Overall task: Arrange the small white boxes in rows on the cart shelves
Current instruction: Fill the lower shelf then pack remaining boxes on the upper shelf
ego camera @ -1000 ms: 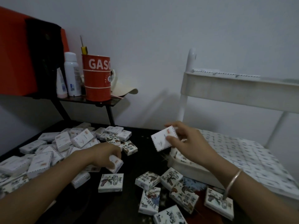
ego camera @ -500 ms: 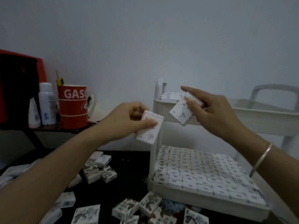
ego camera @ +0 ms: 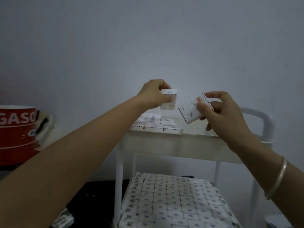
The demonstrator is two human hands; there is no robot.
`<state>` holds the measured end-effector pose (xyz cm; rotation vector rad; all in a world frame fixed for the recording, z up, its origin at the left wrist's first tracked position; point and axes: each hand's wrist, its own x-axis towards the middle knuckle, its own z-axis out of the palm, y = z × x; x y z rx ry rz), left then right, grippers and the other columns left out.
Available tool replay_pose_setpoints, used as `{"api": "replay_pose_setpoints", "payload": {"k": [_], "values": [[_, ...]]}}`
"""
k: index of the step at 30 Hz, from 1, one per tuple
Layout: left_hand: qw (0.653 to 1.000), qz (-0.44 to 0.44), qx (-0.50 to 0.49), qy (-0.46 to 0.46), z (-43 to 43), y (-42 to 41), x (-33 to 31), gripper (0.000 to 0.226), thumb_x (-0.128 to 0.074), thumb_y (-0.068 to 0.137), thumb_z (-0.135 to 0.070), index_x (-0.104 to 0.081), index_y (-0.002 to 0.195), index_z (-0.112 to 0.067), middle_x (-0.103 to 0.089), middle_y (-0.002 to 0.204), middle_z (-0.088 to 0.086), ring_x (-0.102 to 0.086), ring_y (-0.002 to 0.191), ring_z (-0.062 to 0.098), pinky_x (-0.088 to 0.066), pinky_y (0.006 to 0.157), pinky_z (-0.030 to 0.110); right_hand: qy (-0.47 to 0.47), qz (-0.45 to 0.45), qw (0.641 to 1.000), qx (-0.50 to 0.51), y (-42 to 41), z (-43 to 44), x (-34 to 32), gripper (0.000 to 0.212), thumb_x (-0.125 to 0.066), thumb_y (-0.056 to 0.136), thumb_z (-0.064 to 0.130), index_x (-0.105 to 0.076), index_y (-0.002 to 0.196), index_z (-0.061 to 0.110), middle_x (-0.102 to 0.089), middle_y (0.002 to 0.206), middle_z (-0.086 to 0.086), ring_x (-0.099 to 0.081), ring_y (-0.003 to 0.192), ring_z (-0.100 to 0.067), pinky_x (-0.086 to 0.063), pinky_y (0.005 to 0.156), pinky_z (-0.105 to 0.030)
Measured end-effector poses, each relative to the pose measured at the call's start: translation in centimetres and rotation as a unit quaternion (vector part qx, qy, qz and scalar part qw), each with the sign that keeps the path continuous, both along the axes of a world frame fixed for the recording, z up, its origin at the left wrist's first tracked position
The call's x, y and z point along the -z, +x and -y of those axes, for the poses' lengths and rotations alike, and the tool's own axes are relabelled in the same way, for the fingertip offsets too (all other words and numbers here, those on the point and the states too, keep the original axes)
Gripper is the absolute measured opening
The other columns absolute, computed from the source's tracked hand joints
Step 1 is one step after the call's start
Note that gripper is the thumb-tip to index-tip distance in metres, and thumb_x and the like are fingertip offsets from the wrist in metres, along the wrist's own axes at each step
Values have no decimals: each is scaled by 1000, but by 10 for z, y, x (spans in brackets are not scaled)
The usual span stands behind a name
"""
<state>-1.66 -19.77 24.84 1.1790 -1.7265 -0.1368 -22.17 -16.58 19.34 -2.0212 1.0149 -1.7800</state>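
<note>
My left hand (ego camera: pixel 152 94) grips a small white box (ego camera: pixel 169 101) above the top shelf (ego camera: pixel 167 142) of the white cart. To its right my right hand (ego camera: pixel 220 112) pinches a second white box (ego camera: pixel 190 111), tilted, over the same shelf. Several white boxes (ego camera: pixel 156 122) lie in rows on the left part of that top shelf. The lower shelf is packed with rows of white boxes (ego camera: pixel 172 201).
A red mug (ego camera: pixel 16 134) with white lettering stands at the left edge on a small stand. A few loose boxes (ego camera: pixel 64 219) lie on the dark table beside the cart. The cart's handle (ego camera: pixel 263 122) curves up at the right. A pale wall is behind.
The view has risen from the table to the cart's top shelf. Both hands have lifted their boxes up over the top shelf, and the left hand has come close beside the right.
</note>
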Motion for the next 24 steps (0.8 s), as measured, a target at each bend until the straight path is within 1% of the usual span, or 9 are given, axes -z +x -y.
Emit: {"api": "replay_pose_setpoints", "payload": {"k": [3,6,9,12,15,17,19,22,24], "values": [[996,81,-21,17,30,-6,4,27,-74,79,-13,-62,102,-20,-63,114,1,-60,101,19,-49,81,28,4,-36,999,40,-8,13,-5,25,-61,89,45,-49,106,31,-71,75,10,-66,73,-13,-57,57,-37],[988,148,-28,22,46,-10,7,26,-73,80,-13,-61,102,-21,-62,114,-1,-58,100,18,-48,83,29,24,-102,992,72,-12,28,-18,24,-61,89,42,-48,106,30,-71,83,7,-65,77,-17,-57,73,-48],[978,201,-56,18,58,-8,1,26,-72,81,-15,-60,104,-20,-62,114,-1,-57,102,19,-49,89,35,40,-154,981,108,-12,45,-36,26,-61,89,41,-48,107,27,-70,89,2,-64,79,-19,-55,77,-45],[960,264,-81,39,69,-5,-5,28,-73,81,-19,-59,106,-20,-60,115,-1,-56,103,19,-49,90,36,33,-215,966,138,-4,63,-55,27,-61,90,41,-47,107,26,-69,93,-2,-62,78,-19,-48,64,-33],[948,306,-68,55,76,-3,-5,36,-76,79,-26,-58,109,-21,-58,110,-3,-53,99,15,-45,82,29,13,-268,948,171,12,80,-68,27,-60,91,38,-47,110,25,-65,100,-2,-59,82,-18,-43,58,-28],[952,296,-53,54,79,0,-6,40,-78,78,-29,-54,109,-25,-55,105,-5,-51,94,14,-41,77,27,-1,-301,933,196,23,90,-71,26,-58,92,35,-49,113,22,-63,107,-3,-58,89,-21,-47,64,-30],[955,288,-52,45,80,2,-6,37,-78,78,-30,-53,104,-29,-57,105,-5,-53,95,16,-46,80,30,-22,-330,916,227,32,100,-74,25,-55,94,31,-50,115,20,-63,111,-5,-58,95,-24,-49,71,-33],[958,283,-51,10,79,-1,-3,30,-76,78,-29,-55,99,-32,-63,106,-5,-56,96,15,-50,86,36,-38,-324,908,262,38,112,-78,24,-57,92,26,-51,115,20,-63,111,-5,-56,91,-23,-47,69,-33],[961,272,-47,-8,78,-4,0,30,-77,78,-30,-57,100,-30,-64,108,-5,-56,94,14,-50,87,36,-35,-308,911,271,40,117,-79,25,-59,92,24,-51,114,19,-63,111,-6,-57,90,-24,-51,71,-35]]}}
